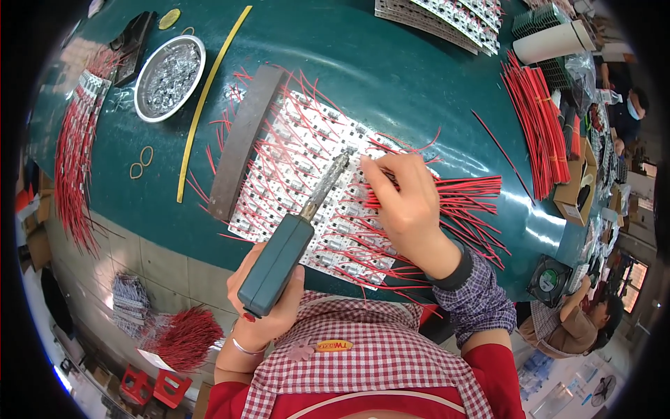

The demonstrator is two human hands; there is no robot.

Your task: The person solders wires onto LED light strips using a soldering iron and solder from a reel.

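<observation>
My left hand (280, 318) is wrapped round the dark green handle of a soldering iron (278, 264). The iron's metal tip rests at or just over a white circuit board panel (279, 185), near its far right part. Close beside the tip, my right hand (410, 209) has thumb and forefinger pinched together at the panel. A bunch of red wires (469, 194) runs out under that hand to the right and looks held in its fingers. Many thin red wires stand up from the panel's rows of small components. A dark grey bar (246, 143) lies along its left edge.
A white bowl (139, 98) of metal scraps and a yellow strip (209, 105) lie left on the green table (328, 49). Wired boards (78, 140) hang over the table's left edge. A red wire bundle (534, 126), a white roll (555, 43) and a small fan (549, 281) are right.
</observation>
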